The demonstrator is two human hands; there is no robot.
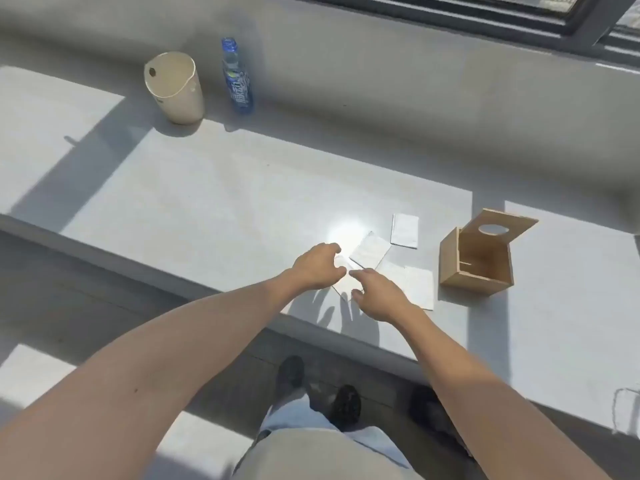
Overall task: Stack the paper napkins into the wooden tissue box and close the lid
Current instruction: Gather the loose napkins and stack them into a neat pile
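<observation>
- The light wooden tissue box point(475, 268) stands on the pale grey ledge point(214, 202), to the right of both hands, its open top showing bare inner walls; no napkin is visible inside.
- Its flat wooden lid with an oval hole point(498, 228) is tipped up and back at the far side of the box, so the box is not closed.
- White folded paper napkins lie scattered flat on the ledge just left of the box: one farthest back point(404, 230), one turned at an angle point(370, 250) in front of it, and a larger one point(417, 287) nearest the box, close to the ledge's front edge.
- Another white napkin point(341, 284) lies under and between the two hands, largely covered by them and washed out by glare.
- The left hand point(317, 266) hovers over that napkin with fingers loosely curled; whether it is pinching the paper cannot be told.
- The right hand point(377, 292) reaches in beside it, forefinger stretched toward the left fingertips and thumb spread apart, relaxed and gripping nothing visible.
- Both hands cast shadows on the ledge in front of them.
- Well apart at the far left of the ledge stand a cream cylindrical container with an open top point(175, 88) and, just beside it, a clear plastic bottle with a blue label and cap point(236, 77).
- A dark window frame point(485, 15) runs along the top.
- Below the ledge, the person's dark shoes point(346, 403) stand on the grey floor.
</observation>
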